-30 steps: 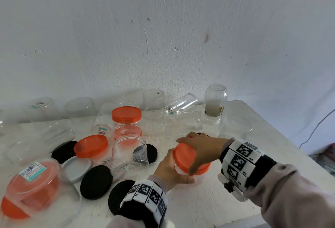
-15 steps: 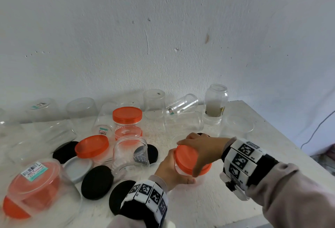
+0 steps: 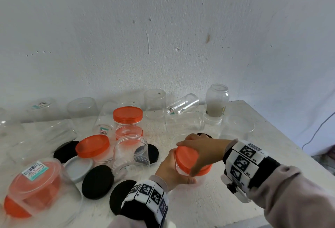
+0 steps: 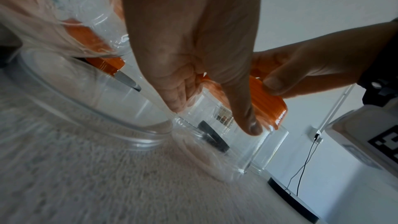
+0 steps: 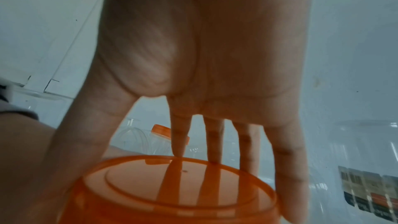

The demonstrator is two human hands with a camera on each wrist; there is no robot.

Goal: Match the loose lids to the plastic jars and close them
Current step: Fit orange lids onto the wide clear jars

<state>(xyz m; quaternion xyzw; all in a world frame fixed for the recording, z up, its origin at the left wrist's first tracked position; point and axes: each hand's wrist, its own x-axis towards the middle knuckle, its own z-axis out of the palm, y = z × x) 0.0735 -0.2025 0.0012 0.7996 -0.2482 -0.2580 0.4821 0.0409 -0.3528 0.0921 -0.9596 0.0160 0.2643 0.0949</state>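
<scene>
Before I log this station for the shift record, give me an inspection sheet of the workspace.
Surface: white table, grainy, a little grit mid-table.
Job's things: small jar upright, orange lid on its mouth, tilted.
Clutter: empty jars, many upturned; black lids; grey lid; another orange-lidded jar.
Hands: left hand grips the jar; right hand grips the lid.
Cables: black cable at the wall, right.
Surroundings: white wall, marked.

Four orange lids (five black lids).
</scene>
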